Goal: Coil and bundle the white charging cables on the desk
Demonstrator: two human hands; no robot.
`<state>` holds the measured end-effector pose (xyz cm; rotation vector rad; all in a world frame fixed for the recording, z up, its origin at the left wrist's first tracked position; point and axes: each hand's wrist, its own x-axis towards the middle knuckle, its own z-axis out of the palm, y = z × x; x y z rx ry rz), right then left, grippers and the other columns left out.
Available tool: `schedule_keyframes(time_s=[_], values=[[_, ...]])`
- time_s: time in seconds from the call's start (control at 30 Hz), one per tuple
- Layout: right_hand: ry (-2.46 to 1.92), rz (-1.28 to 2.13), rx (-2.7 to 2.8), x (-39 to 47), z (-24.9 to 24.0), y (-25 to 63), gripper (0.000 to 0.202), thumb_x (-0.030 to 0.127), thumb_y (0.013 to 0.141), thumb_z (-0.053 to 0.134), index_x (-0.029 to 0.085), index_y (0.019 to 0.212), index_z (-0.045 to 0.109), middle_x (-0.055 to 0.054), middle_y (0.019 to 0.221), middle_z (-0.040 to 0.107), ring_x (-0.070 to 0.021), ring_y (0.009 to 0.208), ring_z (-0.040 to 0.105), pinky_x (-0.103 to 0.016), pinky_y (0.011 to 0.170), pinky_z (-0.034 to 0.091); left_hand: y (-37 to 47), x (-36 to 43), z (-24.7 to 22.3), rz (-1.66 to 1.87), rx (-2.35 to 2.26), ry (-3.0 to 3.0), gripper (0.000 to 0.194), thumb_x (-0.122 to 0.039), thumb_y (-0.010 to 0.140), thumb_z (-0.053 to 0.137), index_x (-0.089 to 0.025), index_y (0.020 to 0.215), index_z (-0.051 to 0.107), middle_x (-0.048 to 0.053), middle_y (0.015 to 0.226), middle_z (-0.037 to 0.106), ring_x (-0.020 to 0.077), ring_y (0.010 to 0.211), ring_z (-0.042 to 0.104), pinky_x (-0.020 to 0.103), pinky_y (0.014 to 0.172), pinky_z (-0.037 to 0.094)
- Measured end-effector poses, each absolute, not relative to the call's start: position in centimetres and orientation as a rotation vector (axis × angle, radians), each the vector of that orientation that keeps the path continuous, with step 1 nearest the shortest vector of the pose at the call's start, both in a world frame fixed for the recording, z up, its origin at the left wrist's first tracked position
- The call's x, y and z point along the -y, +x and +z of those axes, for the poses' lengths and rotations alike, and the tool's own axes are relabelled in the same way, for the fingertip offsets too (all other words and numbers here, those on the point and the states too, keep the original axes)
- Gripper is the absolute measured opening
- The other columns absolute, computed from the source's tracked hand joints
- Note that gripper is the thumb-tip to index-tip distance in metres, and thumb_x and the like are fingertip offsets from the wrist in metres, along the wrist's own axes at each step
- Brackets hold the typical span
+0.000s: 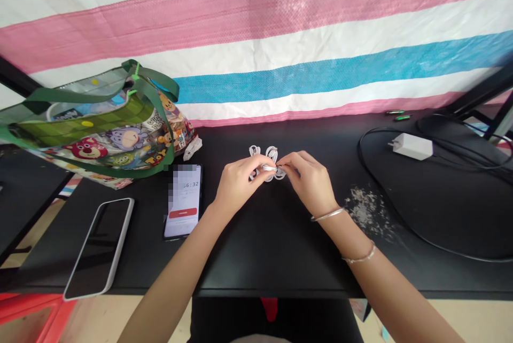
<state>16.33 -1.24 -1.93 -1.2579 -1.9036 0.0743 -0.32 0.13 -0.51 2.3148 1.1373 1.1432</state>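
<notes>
A coiled white cable lies in loops on the black table, in the middle of the head view. My left hand pinches part of the white coil between thumb and index finger. From the right, my right hand is closed, its fingertips pinched on a small dark piece at the coil's middle, perhaps a tie. The fingertips of both hands are almost touching. Parts of the coil are hidden behind my fingers.
On the black table, a lit phone, a dark-screened phone and a green-handled bag are at left. To the right are a white charger, a black cable, pale crumbs and small green items.
</notes>
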Motion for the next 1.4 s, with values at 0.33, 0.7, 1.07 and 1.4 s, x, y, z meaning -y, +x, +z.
schedule_keyframes(time_s=[0.33, 0.7, 1.07, 1.4], values=[[-1.253, 0.127, 1.859, 1.4, -1.8, 16.1, 0.026, 0.017, 0.090, 0.045, 0.023, 0.069, 0.058, -0.002, 0.062, 0.060, -0.0151, 0.067, 0.056, -0.022, 0.050, 0.038, -0.1, 0.3, -0.1, 1.239, -1.121, 2.625, 0.015, -0.022, 0.090, 0.053, -0.021, 0.080, 0.064, -0.003, 0.071, 0.072, 0.0090, 0.059, 0.064, 0.017, 0.057, 0.048], [-1.362, 0.697, 1.447, 0.9, -2.1, 15.9, 0.006, 0.026, 0.076, 0.053, 0.022, 0.073, 0.051, 0.006, 0.052, 0.055, -0.0092, 0.040, 0.047, -0.022, 0.044, 0.037, 0.6, 0.6, -0.6, 1.289, -1.101, 2.824, 0.018, -0.021, 0.091, 0.052, -0.024, 0.082, 0.068, -0.005, 0.081, 0.076, 0.0099, 0.074, 0.069, 0.019, 0.062, 0.048], [-1.152, 1.213, 1.146, 0.6, -2.2, 16.2, 0.039, 0.052, 0.067, 0.070, 0.022, 0.075, 0.047, 0.009, 0.047, 0.049, -0.0069, 0.036, 0.045, -0.020, 0.037, 0.035, 0.9, 0.8, -1.5, 1.288, -1.035, 2.762, 0.023, -0.015, 0.091, 0.049, -0.024, 0.090, 0.070, 0.000, 0.090, 0.076, 0.0137, 0.089, 0.070, 0.023, 0.078, 0.055], [-1.130, 1.335, 1.026, 0.4, -2.3, 16.6, 0.046, 0.055, 0.060, 0.075, 0.022, 0.075, 0.047, 0.009, 0.051, 0.051, -0.0062, 0.039, 0.045, -0.019, 0.038, 0.035, 0.8, 1.2, -1.9, 1.194, -1.015, 2.829, 0.040, -0.002, 0.088, 0.040, -0.024, 0.101, 0.070, 0.000, 0.101, 0.075, 0.0142, 0.096, 0.067, 0.025, 0.077, 0.056]])
